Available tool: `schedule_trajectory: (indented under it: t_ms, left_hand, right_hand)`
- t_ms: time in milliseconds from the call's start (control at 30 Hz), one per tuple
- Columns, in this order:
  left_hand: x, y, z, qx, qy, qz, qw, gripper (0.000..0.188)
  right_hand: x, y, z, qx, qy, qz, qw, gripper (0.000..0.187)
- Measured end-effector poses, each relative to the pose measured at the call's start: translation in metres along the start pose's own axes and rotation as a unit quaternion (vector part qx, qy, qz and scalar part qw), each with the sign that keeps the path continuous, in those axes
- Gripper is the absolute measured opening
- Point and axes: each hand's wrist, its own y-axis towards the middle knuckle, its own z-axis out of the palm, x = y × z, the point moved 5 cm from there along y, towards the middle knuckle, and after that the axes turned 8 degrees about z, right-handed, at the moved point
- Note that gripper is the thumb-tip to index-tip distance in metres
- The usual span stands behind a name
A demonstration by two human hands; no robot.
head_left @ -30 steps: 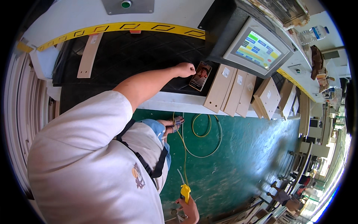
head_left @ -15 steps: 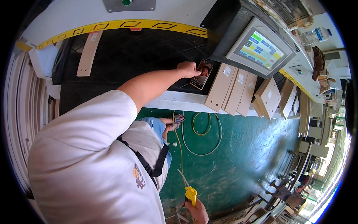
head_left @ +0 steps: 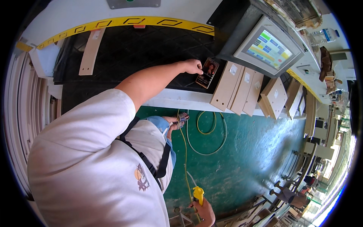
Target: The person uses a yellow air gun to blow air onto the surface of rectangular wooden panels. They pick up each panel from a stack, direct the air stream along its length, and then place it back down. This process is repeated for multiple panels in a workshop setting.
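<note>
Black worktop (head_left: 151,47), faint crossed lines, white front edge: the phone (head_left: 207,78) lies flat on it, btwn the L grip (head_left: 193,66) and some slanted boards (head_left: 227,85). It's just past that grip, roughly in line w/ the forearm, long axis crossing it toward the front edge; R's much farther. L grip's curled narrow at the phone's near side; can't tell if it's holding anything. R grip (head_left: 205,213)'s wrapped round a yellow air gun (head_left: 198,193). Boards: pale, smooth wood, nearest w/ round holes. Floor (head_left: 242,147): glossy green.
</note>
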Motion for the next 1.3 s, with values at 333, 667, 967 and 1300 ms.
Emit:
schedule_trajectory:
  t_ms: [333,667,967,1300]
  left_hand:
    - [-0.004,-0.013,-0.008,-0.025,-0.116,-0.008,0.993,0.034]
    - [0.125,-0.26,-0.161,-0.392,-0.186,-0.059,0.899,0.027]
    - [0.248,-0.435,-0.302,-0.41,0.249,-0.429,0.766,0.093]
    - [0.25,-0.391,-0.319,-0.422,0.296,-0.421,0.746,0.098]
  right_hand:
    - [0.018,-0.048,-0.001,0.123,0.208,-0.114,0.964,0.029]
    - [0.104,-0.022,-0.014,0.057,0.289,-0.316,0.902,0.037]
    - [0.175,0.001,-0.006,0.014,0.191,-0.312,0.931,0.044]
    - [0.167,-0.013,-0.007,-0.052,0.147,-0.304,0.94,0.044]
